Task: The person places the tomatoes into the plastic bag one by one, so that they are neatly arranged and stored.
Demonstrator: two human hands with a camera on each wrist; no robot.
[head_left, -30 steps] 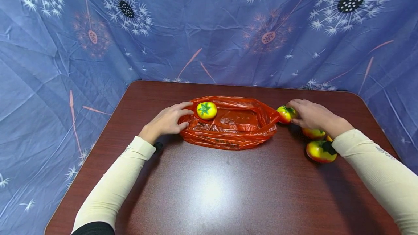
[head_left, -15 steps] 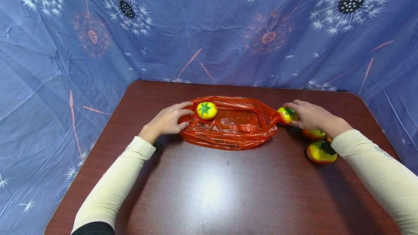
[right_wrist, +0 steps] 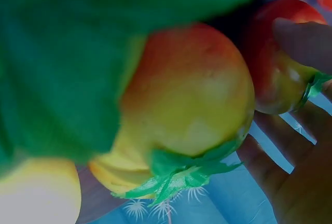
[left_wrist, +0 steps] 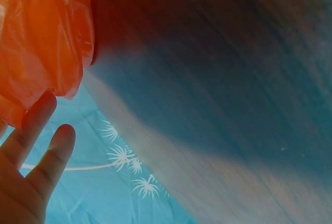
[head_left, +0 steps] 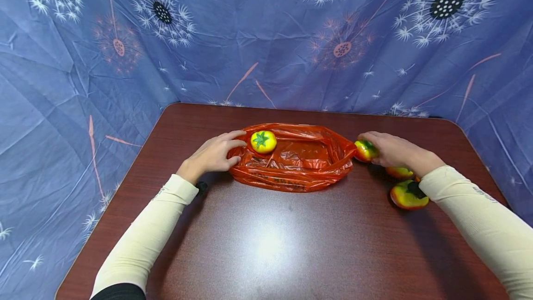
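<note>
My right hand (head_left: 393, 149) grips a red-and-yellow fruit (head_left: 363, 151) with a green leafy top, just beyond the right end of a thin red plastic bag (head_left: 291, 180). In the right wrist view, the thumb lies on that fruit (right_wrist: 264, 79) and several fingers reach along its far side. My left hand (head_left: 216, 153) rests against the bag's left end, its fingers spread and relaxed. A fingertip touches the orange-looking bag (left_wrist: 44, 37) in the left wrist view. Inside the wide-mouthed bag lies a yellow fruit (head_left: 263, 142) with a star-shaped green top.
Similar fruits, one behind (head_left: 399, 172) and one in front (head_left: 410, 195), lie partly hidden under my right wrist. A large blurred green leaf (right_wrist: 62, 79) covers much of the right wrist view. The brown table (head_left: 266, 235) ends at a blue floral cloth (head_left: 258, 36).
My right hand has shifted slightly toward the near side, with its fingers further round the fruit. The left hand, the bag and the fruit inside stay put.
</note>
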